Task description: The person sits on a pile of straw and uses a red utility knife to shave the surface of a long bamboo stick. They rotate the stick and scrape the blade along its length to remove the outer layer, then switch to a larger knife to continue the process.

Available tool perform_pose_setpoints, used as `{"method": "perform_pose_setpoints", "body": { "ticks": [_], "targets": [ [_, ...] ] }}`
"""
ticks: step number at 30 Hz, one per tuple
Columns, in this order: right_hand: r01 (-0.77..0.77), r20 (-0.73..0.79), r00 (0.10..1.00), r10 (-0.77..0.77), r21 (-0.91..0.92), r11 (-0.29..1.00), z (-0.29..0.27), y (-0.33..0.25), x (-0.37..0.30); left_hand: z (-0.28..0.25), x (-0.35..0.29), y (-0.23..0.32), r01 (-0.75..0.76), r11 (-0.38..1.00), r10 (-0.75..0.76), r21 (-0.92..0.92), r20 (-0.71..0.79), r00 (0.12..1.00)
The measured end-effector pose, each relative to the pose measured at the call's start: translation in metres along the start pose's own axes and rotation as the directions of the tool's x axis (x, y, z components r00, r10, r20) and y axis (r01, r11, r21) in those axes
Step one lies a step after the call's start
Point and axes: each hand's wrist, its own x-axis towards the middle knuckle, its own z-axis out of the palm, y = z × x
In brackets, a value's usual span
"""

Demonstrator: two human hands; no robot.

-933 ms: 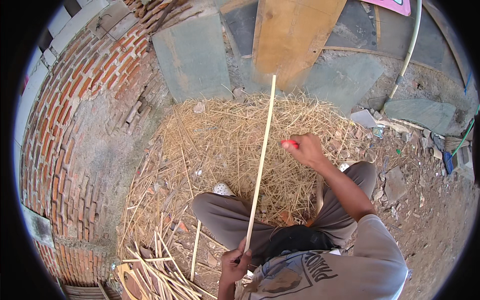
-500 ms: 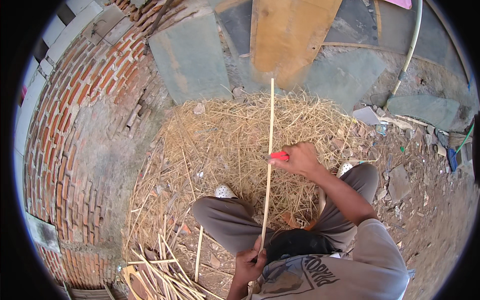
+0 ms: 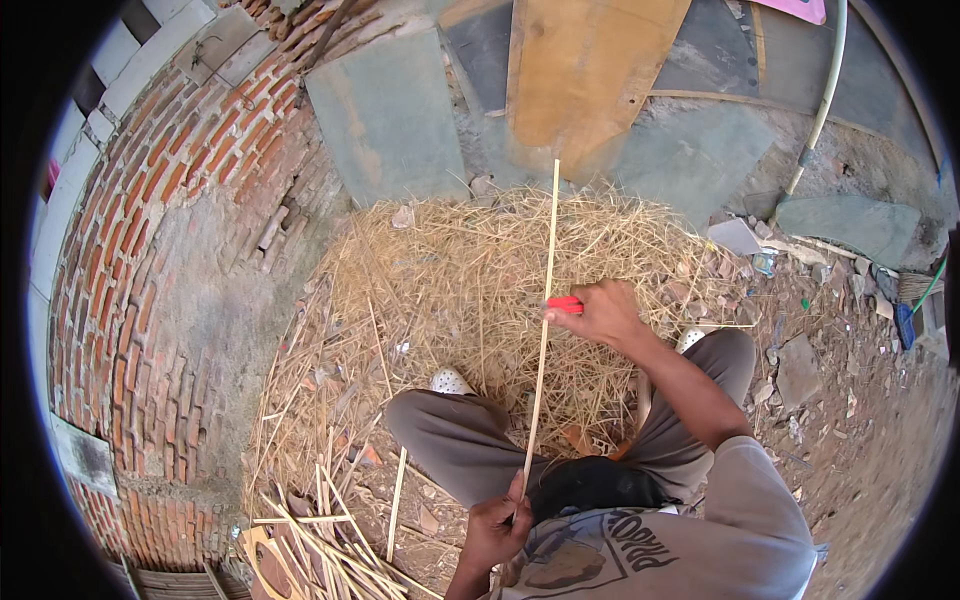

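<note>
Left hand (image 3: pixel 495 525): fingers closed around the near end of a long thin bamboo strip (image 3: pixel 542 320), low in the view, close to the person's chest. Right hand (image 3: pixel 600 312): closed on a red-handled tool (image 3: pixel 566 304), only the red handle showing past the fingers; blade not visible. The tool's tip sits right at the strip, about midway along its length; actual contact too small to confirm.

Strip: pale, straight, runs from the left hand up and away over the lap, far end reaching the foot of a leaning wooden board (image 3: pixel 585 70). It stands free of the ground, held at a slant.

Person seated, knees bent in grey trousers (image 3: pixel 450 445), one light shoe (image 3: pixel 450 381) showing by the left knee. Beneath and ahead of the legs: a broad heap of dry straw-like shavings (image 3: pixel 450 280).

Lower left, beside the left knee: a loose pile of further bamboo strips (image 3: pixel 320 540), lying crossed.

Left: curved brick wall (image 3: pixel 150 220). Behind the heap: grey stone slabs (image 3: pixel 385 110) leaning upright. Right: rubble-strewn dirt (image 3: pixel 840 400), a pale pipe (image 3: pixel 825 100) running up the back
</note>
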Motion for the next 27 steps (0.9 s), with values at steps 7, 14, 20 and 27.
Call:
{"method": "perform_pose_setpoints", "body": {
  "ticks": [7, 14, 20, 27],
  "targets": [
    [0.331, 0.071, 0.937, -0.341, 0.124, 0.935, -0.004, -0.051, -0.042, -0.009, 0.017, 0.016, 0.002, 0.982, 0.015, 0.190, -0.090, 0.996],
    [0.214, -0.004, 0.977, -0.214, 0.066, 0.975, -0.010, -0.033, -0.016, -0.016, 0.027, 0.011, -0.150, 0.914, 0.163, 0.377, -0.004, 0.987],
    [0.088, 0.085, 0.993, -0.086, -0.017, 0.996, -0.006, -0.012, -0.012, -0.017, 0.019, 0.010, -0.131, 0.914, 0.117, 0.384, 0.061, 0.991],
    [-0.067, 0.043, 0.997, 0.068, -0.014, 0.998, -0.009, 0.010, 0.006, -0.021, -0.005, -0.006, -0.259, 0.881, 0.229, 0.396, 0.123, 0.966]
  ]
}}
